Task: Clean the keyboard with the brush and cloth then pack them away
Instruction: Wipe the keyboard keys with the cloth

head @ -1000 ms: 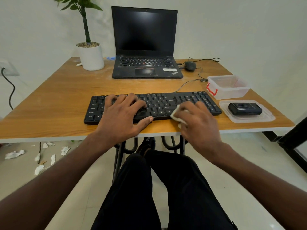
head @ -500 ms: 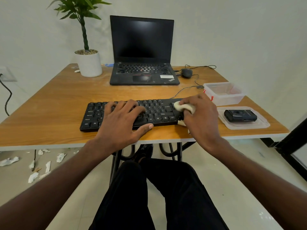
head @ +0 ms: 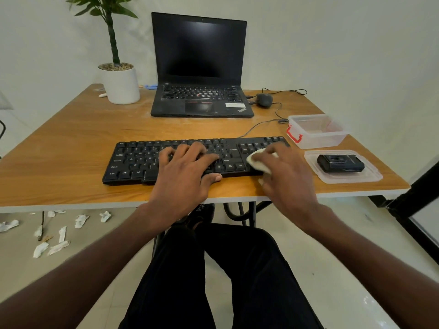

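Keyboard (head: 166,160) near desk front edge: left hand (head: 183,176) pressing flat, fingers spread, steadying; right hand (head: 282,176) clutching cloth (head: 257,161), wiping right-end keys. Probably needing light even strokes.

Your left hand (head: 183,176) covers the middle keys of the keyboard (head: 133,160), and your right hand (head: 285,179) hides its right end and most of the cloth (head: 257,160). The plant (head: 107,10) is cut off by the top edge. The label on the black device (head: 341,163) is too small to read.
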`<action>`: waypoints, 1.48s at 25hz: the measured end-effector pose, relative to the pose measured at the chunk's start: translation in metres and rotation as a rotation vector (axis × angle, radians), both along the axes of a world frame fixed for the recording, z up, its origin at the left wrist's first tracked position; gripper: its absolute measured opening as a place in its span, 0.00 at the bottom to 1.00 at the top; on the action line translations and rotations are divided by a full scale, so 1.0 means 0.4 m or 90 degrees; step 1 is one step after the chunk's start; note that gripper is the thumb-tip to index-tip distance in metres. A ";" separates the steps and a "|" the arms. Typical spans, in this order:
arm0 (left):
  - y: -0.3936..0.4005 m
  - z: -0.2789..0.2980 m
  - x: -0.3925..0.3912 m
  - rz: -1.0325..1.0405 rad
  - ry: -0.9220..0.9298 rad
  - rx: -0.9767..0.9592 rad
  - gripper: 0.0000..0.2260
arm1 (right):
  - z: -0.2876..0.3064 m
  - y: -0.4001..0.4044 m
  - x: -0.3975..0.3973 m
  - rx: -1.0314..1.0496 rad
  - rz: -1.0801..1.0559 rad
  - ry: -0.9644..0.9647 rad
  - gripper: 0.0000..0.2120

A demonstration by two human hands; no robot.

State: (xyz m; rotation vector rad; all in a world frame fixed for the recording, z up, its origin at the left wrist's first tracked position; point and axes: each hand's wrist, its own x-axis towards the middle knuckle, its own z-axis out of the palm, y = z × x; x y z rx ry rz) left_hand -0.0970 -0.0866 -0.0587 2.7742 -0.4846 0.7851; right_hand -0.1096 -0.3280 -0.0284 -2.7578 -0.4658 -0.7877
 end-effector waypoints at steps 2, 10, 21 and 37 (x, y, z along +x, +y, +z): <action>0.000 0.001 -0.002 0.011 0.011 0.003 0.22 | -0.014 -0.001 -0.011 -0.044 0.105 0.001 0.20; 0.001 0.006 -0.009 0.005 0.016 -0.016 0.20 | -0.022 -0.015 0.011 -0.050 0.077 -0.035 0.19; -0.004 0.006 -0.021 0.022 -0.001 -0.001 0.22 | -0.029 -0.055 0.025 0.046 0.116 -0.089 0.12; -0.009 0.000 -0.019 0.037 -0.018 0.036 0.23 | -0.012 -0.019 0.002 -0.015 0.057 -0.071 0.12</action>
